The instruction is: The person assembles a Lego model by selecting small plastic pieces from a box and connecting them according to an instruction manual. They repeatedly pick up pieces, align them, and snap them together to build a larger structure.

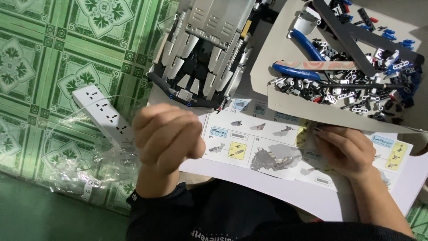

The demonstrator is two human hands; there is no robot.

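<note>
1. Two bare hands are in view, one per side. The left hand [166, 134] is raised at about seven o'clock, curled into a loose fist and blurred; I cannot tell whether it has anything in its grasp.
2. The right hand [345, 151] lies at about four o'clock, fingers bent and pressed down on the open white paper instruction booklet with small coloured step pictures [258, 143], near the booklet's far edge; it seems to pinch nothing, though its fingertips are hidden.
3. One booklet, spread flat, its long axis running from nine to three o'clock, tilted slightly lower toward three.
4. One partly built grey-and-black brick model with ribbed panels [203, 53] stands at twelve o'clock, its long axis running twelve to six, the narrow black end touching the booklet's far edge.
5. One flat grey cardboard tray [285, 100] at two o'clock holds a heap of small black, grey and blue brick pieces [356, 93], too many to count, and one pair of blue-handled pliers [298, 56]. Its near edge overlaps the booklet just beyond the right hand.
6. One white oblong plastic power strip [102, 114] lies at nine o'clock on the green patterned floor mat [40, 58], beside one crumpled clear plastic bag [89, 165]. Open room is on the mat toward ten o'clock.
</note>
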